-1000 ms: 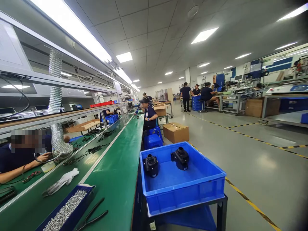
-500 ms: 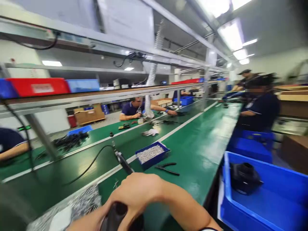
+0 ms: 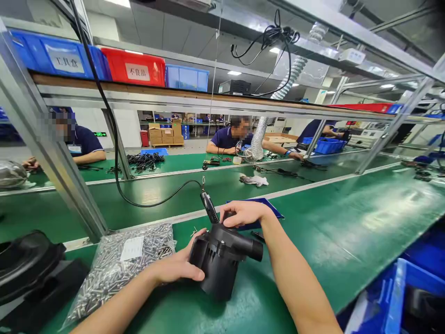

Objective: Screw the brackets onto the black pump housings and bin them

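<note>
A black plastic pump housing (image 3: 222, 260) with a round outlet pointing right stands on the green bench (image 3: 330, 232) in front of me. My left hand (image 3: 181, 266) wraps around its left side. My right hand (image 3: 243, 213) rests fingers-down on its top, next to a corded electric screwdriver (image 3: 209, 207) that stands tip-down on the housing. Whether those fingers grip the screwdriver I cannot tell.
A clear bag of screws (image 3: 121, 260) lies left of the housing. Black fixtures (image 3: 31, 269) sit at far left, a blue screw tray (image 3: 267, 206) behind my right hand, a blue bin (image 3: 410, 297) at lower right. A steel post (image 3: 52, 144) rises left; seated workers (image 3: 229, 137) face me across the belt.
My view has swung left from the aisle and the blue bin to the bench in front of me. Both hands have come into view on the black housing.
</note>
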